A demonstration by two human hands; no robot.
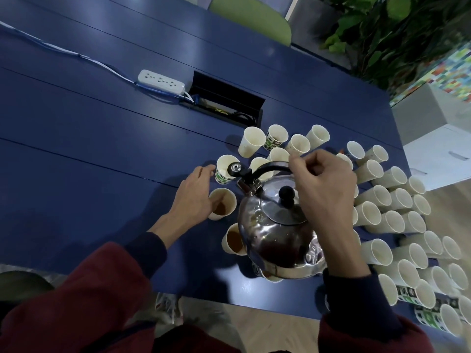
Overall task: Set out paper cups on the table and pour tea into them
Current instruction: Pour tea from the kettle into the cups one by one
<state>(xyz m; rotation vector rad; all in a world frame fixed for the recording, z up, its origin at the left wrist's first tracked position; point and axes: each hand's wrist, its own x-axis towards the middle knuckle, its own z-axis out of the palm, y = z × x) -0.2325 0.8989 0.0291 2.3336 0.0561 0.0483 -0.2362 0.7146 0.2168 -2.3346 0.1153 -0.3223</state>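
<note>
My right hand (323,189) grips the black handle of a shiny steel kettle (275,230), which is tilted to the left. Its spout (235,169) hangs over a white paper cup with a green print (224,165). My left hand (195,194) rests on the blue table (89,149), fingers touching that cup's left side. Two cups hold brown tea, one (223,203) by my left palm and another (233,242) partly hidden under the kettle. Several pale-looking upright cups (252,141) stand beyond the spout.
Several more paper cups (392,220) crowd the table's right end in rows. A white power strip (161,81) with cable lies at the back left, next to an open cable box (224,103). A green chair (251,16) and plants (397,31) stand beyond the table.
</note>
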